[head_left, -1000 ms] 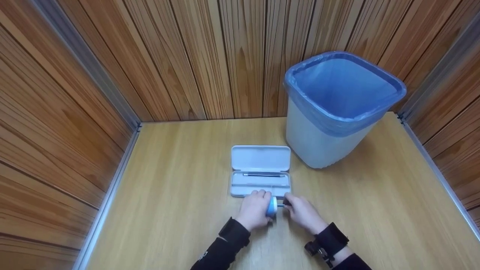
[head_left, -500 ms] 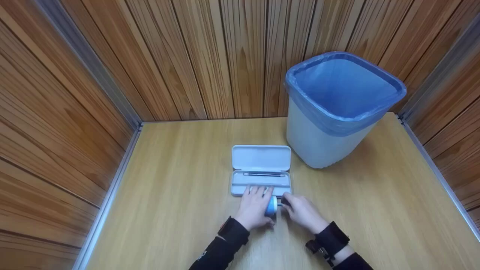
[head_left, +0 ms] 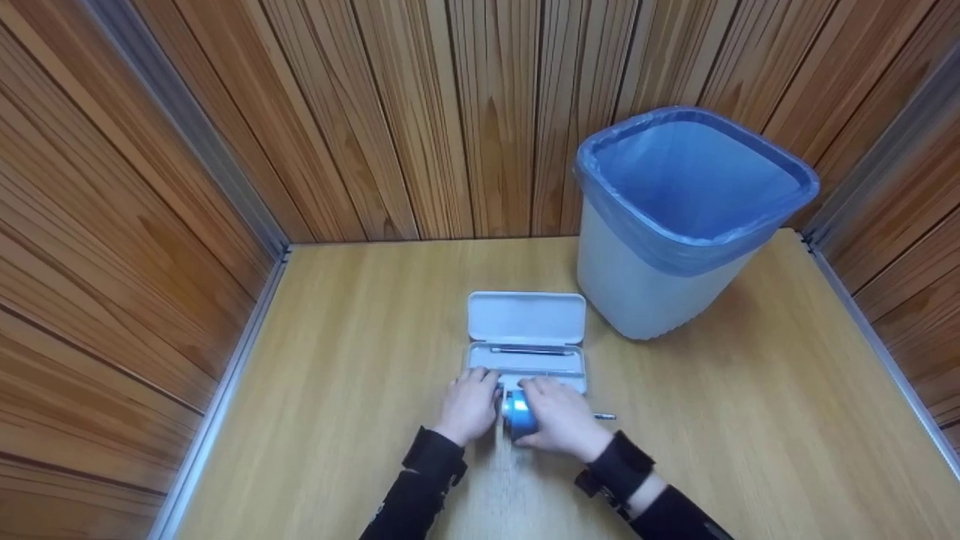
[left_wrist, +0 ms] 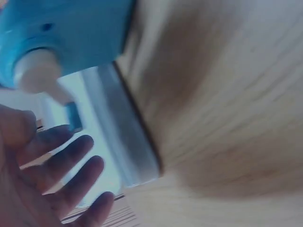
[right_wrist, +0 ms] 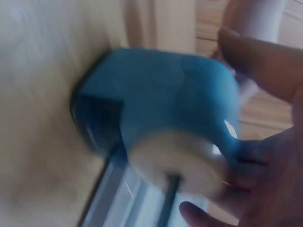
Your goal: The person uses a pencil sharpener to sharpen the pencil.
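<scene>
A blue crank pencil sharpener (head_left: pixel 518 414) lies in front of the pencil case, and my right hand (head_left: pixel 559 420) grips its body from above. In the right wrist view, that hand's fingers and thumb span the blue body (right_wrist: pixel 175 90), and a dark pencil (right_wrist: pixel 169 201) sticks out of the pale round face. The pencil's end (head_left: pixel 604 416) shows beyond my right hand. On the crank side is my left hand (head_left: pixel 469 409). The left wrist view shows its fingers (left_wrist: pixel 71 163) spread and loosely bent, the index fingertip right at the crank's blue knob (left_wrist: pixel 73 116).
Just behind the sharpener stands an open white pencil case (head_left: pixel 526 318), with a pencil (head_left: pixel 531 350) in its upper tray. A bin with a blue liner (head_left: pixel 660 285) is at the back right. Wood-panelled walls (head_left: pixel 420 127) enclose the tabletop (head_left: pixel 360 330).
My left hand has let go of the sharpener body and moved left to the crank side. My right hand has left the pencil and taken the body, which sits further left now.
</scene>
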`<state>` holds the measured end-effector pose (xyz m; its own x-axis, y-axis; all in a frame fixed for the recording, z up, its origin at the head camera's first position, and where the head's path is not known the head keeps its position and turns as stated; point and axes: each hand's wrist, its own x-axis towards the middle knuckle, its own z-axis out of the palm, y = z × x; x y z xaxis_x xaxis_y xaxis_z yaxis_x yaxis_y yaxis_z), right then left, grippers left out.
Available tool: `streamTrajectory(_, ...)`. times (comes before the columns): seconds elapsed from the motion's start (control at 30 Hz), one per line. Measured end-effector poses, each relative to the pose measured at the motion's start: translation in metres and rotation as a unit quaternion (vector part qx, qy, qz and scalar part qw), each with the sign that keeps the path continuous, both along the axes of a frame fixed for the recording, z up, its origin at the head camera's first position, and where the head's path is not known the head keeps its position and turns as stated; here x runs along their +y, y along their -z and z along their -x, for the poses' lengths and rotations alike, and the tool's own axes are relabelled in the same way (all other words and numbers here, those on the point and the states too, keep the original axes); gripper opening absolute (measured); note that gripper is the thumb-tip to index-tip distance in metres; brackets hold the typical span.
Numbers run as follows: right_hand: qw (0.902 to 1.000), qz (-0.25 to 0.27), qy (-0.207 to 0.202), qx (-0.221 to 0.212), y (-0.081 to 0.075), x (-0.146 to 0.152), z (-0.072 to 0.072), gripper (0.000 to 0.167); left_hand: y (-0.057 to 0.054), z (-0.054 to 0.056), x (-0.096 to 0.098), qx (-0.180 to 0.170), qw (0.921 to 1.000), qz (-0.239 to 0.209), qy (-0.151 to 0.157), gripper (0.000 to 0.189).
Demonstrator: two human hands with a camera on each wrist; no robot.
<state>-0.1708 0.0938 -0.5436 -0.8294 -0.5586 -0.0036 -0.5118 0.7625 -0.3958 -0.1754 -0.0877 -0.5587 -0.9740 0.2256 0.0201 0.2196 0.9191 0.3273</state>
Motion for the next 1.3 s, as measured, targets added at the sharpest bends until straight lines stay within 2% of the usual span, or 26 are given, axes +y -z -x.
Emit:
streamTrajectory(0.17, 0.9981, -0.046, 0.018, 0.038, 0.013, -0.013, 0.002, 0.075, 0.005, 0.008, 0.003, -0.038, 0.9992, 0.011, 0.004, 0.033)
streamTrajectory(0.37, 0.9973, -0.054, 0.020, 0.047, 0.015, -0.014, 0.003, 0.068, 0.007, 0.013, 0.005, -0.006, 0.9988, 0.045, 0.018, 0.025)
streamTrajectory(0.47, 0.9962, -0.055, 0.020, 0.065, 0.016, -0.013, 0.002, 0.065, 0.007, 0.014, 0.005, -0.015, 0.9991, 0.034, 0.018, 0.020)
streamTrajectory(0.6, 0.9947, -0.060, 0.024, 0.079, 0.018, -0.013, 0.003, 0.063, 0.005, 0.016, 0.006, -0.044, 0.9990, 0.000, 0.008, 0.021)
streamTrajectory(0.73, 0.9952, -0.071, 0.031, 0.060, 0.018, -0.016, 0.005, 0.066, -0.004, 0.016, 0.006, -0.022, 0.9997, 0.007, 0.008, 0.027)
streamTrajectory(0.83, 0.9953, -0.077, 0.038, 0.045, 0.017, -0.018, 0.005, 0.066, -0.013, 0.009, 0.006, 0.007, 0.9995, 0.029, 0.013, 0.027)
streamTrajectory(0.97, 0.9958, -0.072, 0.047, 0.031, 0.016, -0.020, 0.004, 0.066, -0.020, -0.006, 0.006, 0.041, 0.9981, 0.045, 0.012, 0.024)
streamTrajectory(1.1, 0.9963, -0.062, 0.056, 0.022, 0.016, -0.020, 0.003, 0.065, -0.020, -0.023, 0.007, 0.105, 0.9917, 0.070, 0.025, 0.016)
streamTrajectory(1.2, 0.9966, -0.052, 0.059, 0.022, 0.017, -0.018, 0.002, 0.063, -0.017, -0.036, 0.006, 0.140, 0.9872, 0.064, 0.041, 0.014)
streamTrajectory(1.23, 0.9968, -0.048, 0.059, 0.025, 0.017, -0.018, 0.002, 0.062, -0.015, -0.041, 0.005, 0.141, 0.9873, 0.055, 0.048, 0.016)
streamTrajectory(1.3, 0.9968, -0.043, 0.058, 0.034, 0.018, -0.016, 0.002, 0.062, -0.011, -0.048, 0.003, 0.122, 0.9901, 0.032, 0.061, 0.014)
